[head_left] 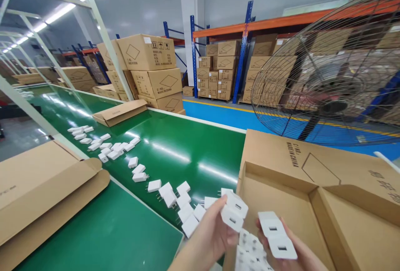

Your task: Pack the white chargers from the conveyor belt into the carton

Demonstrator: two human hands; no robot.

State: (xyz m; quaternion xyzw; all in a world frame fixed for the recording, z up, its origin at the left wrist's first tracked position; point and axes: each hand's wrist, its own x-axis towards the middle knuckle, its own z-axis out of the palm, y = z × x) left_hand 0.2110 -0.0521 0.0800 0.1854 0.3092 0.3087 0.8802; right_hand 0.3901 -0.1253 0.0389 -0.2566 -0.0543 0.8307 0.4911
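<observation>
My left hand [209, 235] is closed on two white USB chargers [233, 210], held side by side with their ports facing me. To its right, my right hand [293, 242] grips two more white chargers [277, 235], ports also toward me. Below and between the hands, several white pieces [251, 254] stand in rows at the near left part of an open cardboard box [281, 190]. Loose white chargers [184, 200], some with metal prongs showing, lie on the green conveyor belt [187, 137] left of my left hand.
A flat cardboard carton [40, 187] lies at the left, and a cardboard piece [120, 113] rests on the belt's far side. A large wire fan [331, 104] stands behind the box. Stacked cartons [153, 71] are beyond the belt.
</observation>
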